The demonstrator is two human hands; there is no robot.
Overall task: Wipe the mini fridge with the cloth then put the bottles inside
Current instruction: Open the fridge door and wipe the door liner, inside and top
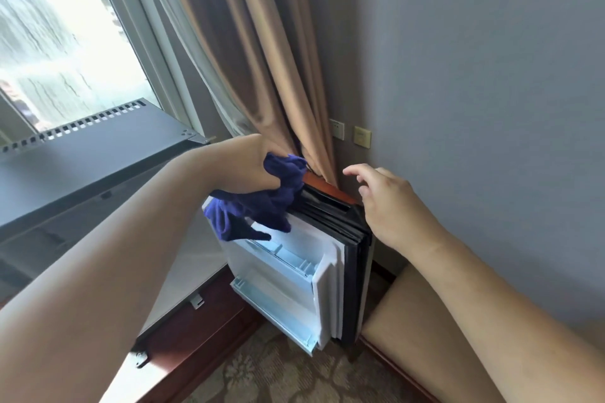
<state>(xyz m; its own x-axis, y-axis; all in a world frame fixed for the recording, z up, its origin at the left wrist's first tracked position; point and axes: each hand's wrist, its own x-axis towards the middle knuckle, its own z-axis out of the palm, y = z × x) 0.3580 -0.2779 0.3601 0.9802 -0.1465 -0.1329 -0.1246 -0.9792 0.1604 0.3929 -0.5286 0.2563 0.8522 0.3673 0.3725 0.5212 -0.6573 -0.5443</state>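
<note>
The mini fridge door (294, 271) stands swung open, its white inner side with pale blue shelves facing me and a black gasket along its right edge. A dark blue cloth (262, 206) is bunched on the door's top edge. My left hand (252, 170) presses down on the cloth and grips it. My right hand (389, 206) hovers by the door's top right corner with fingers spread and holds nothing. No bottles are in view. The fridge's interior is hidden from me.
The grey fridge body top (91, 154) lies to the left under a window. A tan curtain (262, 59) hangs just behind the door. A beige cushioned seat (425, 321) sits at the right. Wall sockets (361, 136) are on the grey wall. Patterned carpet below.
</note>
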